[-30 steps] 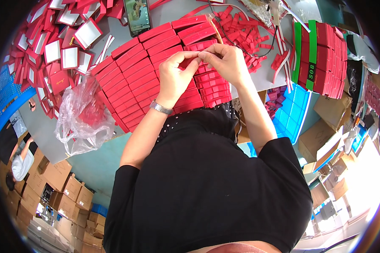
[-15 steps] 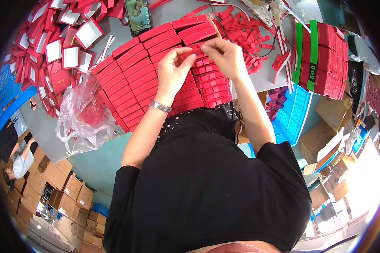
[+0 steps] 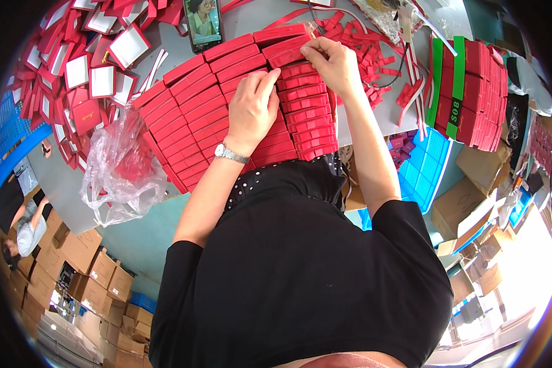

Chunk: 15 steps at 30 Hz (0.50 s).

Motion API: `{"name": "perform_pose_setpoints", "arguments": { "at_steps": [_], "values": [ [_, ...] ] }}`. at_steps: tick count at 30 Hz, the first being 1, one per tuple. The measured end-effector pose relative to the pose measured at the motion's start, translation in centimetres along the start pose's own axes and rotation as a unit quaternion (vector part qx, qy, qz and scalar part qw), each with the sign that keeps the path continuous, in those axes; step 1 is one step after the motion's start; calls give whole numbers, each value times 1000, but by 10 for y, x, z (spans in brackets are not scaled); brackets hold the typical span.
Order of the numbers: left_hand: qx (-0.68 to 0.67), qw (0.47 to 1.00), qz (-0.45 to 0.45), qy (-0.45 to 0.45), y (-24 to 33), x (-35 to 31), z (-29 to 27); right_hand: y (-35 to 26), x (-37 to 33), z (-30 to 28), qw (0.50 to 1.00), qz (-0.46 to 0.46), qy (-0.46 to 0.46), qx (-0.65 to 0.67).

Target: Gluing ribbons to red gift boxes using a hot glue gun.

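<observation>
Since a moment ago, our right hand (image 3: pixel 331 64) pinches a red box (image 3: pixel 291 58) atop the rows while our left hand (image 3: pixel 251 107) lies flat, holding nothing.

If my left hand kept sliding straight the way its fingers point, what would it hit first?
Probably the red box that the right hand is pinching at the top of the rows. The left hand points up and right toward it, though depth is unclear.
</observation>
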<state>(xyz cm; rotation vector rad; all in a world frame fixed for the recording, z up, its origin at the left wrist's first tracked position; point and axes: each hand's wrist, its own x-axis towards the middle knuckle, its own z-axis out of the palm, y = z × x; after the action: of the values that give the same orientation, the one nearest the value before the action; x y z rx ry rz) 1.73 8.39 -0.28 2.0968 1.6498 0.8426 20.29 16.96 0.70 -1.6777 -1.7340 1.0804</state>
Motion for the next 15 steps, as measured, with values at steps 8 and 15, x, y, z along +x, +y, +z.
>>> {"name": "perform_pose_setpoints", "arguments": {
  "at_steps": [8,15],
  "values": [
    [42,998,14,-43,1,4,-1,-2,1,2,1000,-3,5,-29],
    [55,997,27,-51,4,9,-2,-3,-1,3,999,-6,15,-43]
  ]
}}
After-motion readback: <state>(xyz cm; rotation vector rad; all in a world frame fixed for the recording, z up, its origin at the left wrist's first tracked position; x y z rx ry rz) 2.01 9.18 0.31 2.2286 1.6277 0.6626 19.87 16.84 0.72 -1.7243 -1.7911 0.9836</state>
